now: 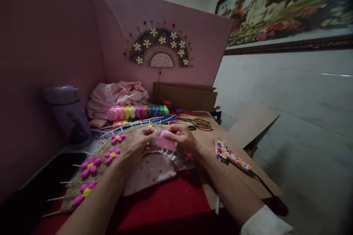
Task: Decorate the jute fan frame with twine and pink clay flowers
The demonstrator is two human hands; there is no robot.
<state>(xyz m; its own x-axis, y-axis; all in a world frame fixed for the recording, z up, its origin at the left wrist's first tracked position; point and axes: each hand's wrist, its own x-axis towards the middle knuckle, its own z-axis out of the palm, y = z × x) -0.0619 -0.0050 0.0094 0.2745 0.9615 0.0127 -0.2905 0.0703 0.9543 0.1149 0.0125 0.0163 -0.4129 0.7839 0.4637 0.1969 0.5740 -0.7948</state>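
Observation:
Both my hands meet over the middle of a twine-wrapped fan [102,159] lying on the table. Between them is a small pink packet [166,142], which looks like soft clay in clear plastic. My left hand [143,140] pinches the see-through end of it. At the other end, my right hand [182,138] is closed around the pink part, thumb on top. Magenta flowers [91,166] with yellow centres sit on the fan, and thin sticks poke out along its outer edge. Below my hands lies the fan's dotted half-round base [150,174], partly covered by my left forearm.
A floral hot glue gun [233,157] lies on cardboard at right, its cord trailing forward. Behind my hands are scissors [202,123], pipe cleaners [162,120] and a row of coloured clay [138,112]. A purple tumbler [68,117] stands left. A finished fan [161,60] hangs behind.

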